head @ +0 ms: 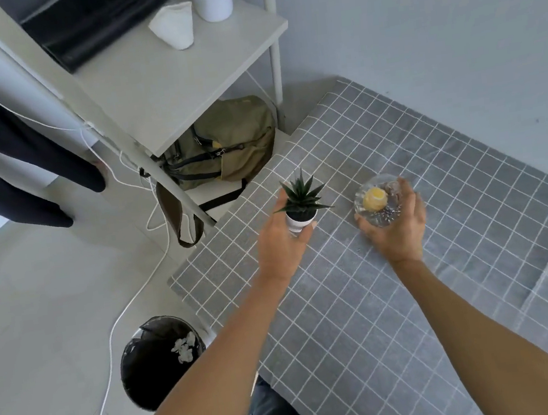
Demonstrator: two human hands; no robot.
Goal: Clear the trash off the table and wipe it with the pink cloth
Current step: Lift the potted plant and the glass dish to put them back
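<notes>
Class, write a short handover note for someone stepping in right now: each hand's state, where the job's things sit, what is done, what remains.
Left hand: closed around the white pot of the small spiky green plant.
Right hand: gripping the clear glass bowl with a yellow ball inside.
Both sit near the far left corner of the grey checked tablecloth.
Done: crumpled white trash lies in the black-lined bin on the floor; no trash visible on the table.
Left: the pink cloth is not in view; whether wiping has happened cannot be told.

Matt woven cloth and clear glossy glass

A grey checked cloth (397,295), matt and woven, covers the desk. The right hand's (397,226) grip wraps a clear, shiny glass bowl (377,205); the left hand's (282,240) grip a smooth white pot (300,221).
</notes>
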